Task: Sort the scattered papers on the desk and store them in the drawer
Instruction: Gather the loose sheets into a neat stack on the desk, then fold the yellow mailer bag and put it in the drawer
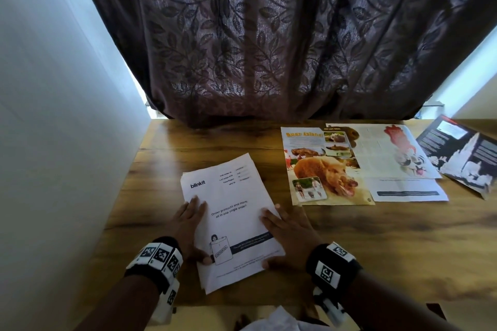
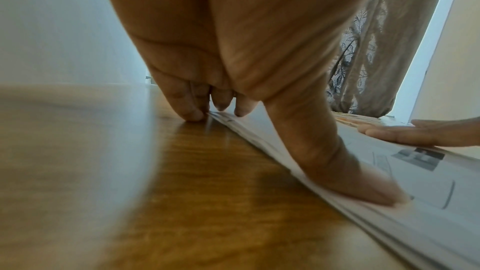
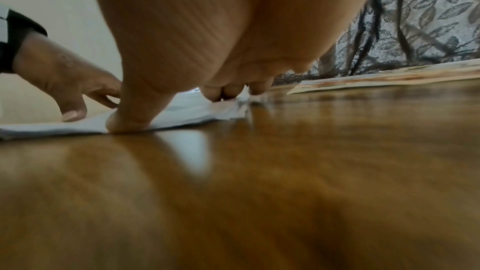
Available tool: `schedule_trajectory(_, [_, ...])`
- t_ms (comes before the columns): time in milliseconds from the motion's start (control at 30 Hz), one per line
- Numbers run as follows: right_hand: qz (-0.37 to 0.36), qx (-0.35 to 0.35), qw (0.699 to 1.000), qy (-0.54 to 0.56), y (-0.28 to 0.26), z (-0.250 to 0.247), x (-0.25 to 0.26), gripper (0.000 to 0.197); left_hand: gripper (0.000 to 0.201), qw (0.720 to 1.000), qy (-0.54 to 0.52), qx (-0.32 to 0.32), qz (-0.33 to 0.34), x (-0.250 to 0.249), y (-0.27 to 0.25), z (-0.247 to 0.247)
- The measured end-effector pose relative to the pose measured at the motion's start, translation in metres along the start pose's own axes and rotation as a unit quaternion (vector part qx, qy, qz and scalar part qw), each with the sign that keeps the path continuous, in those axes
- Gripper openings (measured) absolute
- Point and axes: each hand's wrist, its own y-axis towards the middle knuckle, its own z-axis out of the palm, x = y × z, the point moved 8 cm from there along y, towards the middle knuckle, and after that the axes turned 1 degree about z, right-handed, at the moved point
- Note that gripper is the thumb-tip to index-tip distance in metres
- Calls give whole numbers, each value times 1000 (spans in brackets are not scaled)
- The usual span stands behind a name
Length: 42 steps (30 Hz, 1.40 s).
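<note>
A thin stack of white printed sheets topped by a blinkit page (image 1: 231, 212) lies flat at lower centre of the head view, turned slightly clockwise, edges roughly squared. Right of it, in the middle right of the frame, a colourful magazine page showing a brown pig (image 1: 322, 169) overlaps a white article sheet with a red figure (image 1: 395, 153); a dark folded leaflet (image 1: 462, 150) lies at the right edge

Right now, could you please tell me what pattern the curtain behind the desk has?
The curtain is dark brownish-purple with a leafy vine pattern, clearest in the head view.
</note>
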Motion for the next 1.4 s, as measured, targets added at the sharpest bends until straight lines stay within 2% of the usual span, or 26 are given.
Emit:
schedule_trajectory(167, [19,5,1000,18,-11,17,-11,117,145,1000,-1,-10,2,3,1,-1])
schedule_trajectory(200, [29,25,999,18,-16,22,-14,116,145,1000,-1,-9,3,3,1,-1])
schedule_trajectory(267, [35,20,999,16,-22,25,-23,111,145,1000,-3,-3,2,3,0,-1])
schedule_trajectory(367, [52,29,996,71,-40,28,-39,105,142,1000,-28,-4,-7,-2,-1,-8])
schedule_trajectory(433, [68,37,991,113,-59,22,-53,97,137,998,-44,-36,-20,-8,-4,-23])
schedule_trajectory(500, [87,24,984,151,-77,22,-69,94,125,994,-50,-98,-10,-24,-8,-45])
schedule_trajectory(600, [121,-31,971,205,-110,29,-100,101,103,979,-71,-178,69,-79,-8,-70])
schedule_trajectory(633, [136,-61,960,239,-125,30,-112,92,96,975,-80,-180,104,-106,-7,-72])
schedule_trajectory(733, [154,-141,931,300,-175,36,-141,38,77,961,-92,-168,201,-192,0,-67])
schedule_trajectory(800, [180,-200,905,329,-214,47,-164,23,74,951,-80,-142,263,-260,4,-55])
schedule_trajectory(900, [277,-255,838,395,-271,91,-202,32,70,942,-24,-95,322,-348,12,-17])
schedule_trajectory(967, [361,-289,769,442,-311,126,-223,32,72,936,11,-72,346,-395,17,15])
schedule_trajectory(1033, [425,-294,695,499,-342,170,-236,30,74,933,52,-39,355,-431,18,48])
schedule_trajectory(1100, [462,-258,633,565,-353,210,-240,28,79,934,79,1,349,-452,15,76])
schedule_trajectory(1167, [478,-220,535,661,-352,251,-245,26,84,935,122,38,332,-467,14,104])
schedule_trajectory(1233, [479,-198,415,748,-340,286,-243,37,88,933,164,49,315,-467,9,134])
schedule_trajectory(1333, [459,-231,235,825,-312,304,-254,47,84,939,146,41,308,-460,11,139])
schedule_trajectory(1400, [430,-251,155,853,-292,304,-261,58,80,942,118,37,312,-457,12,137])
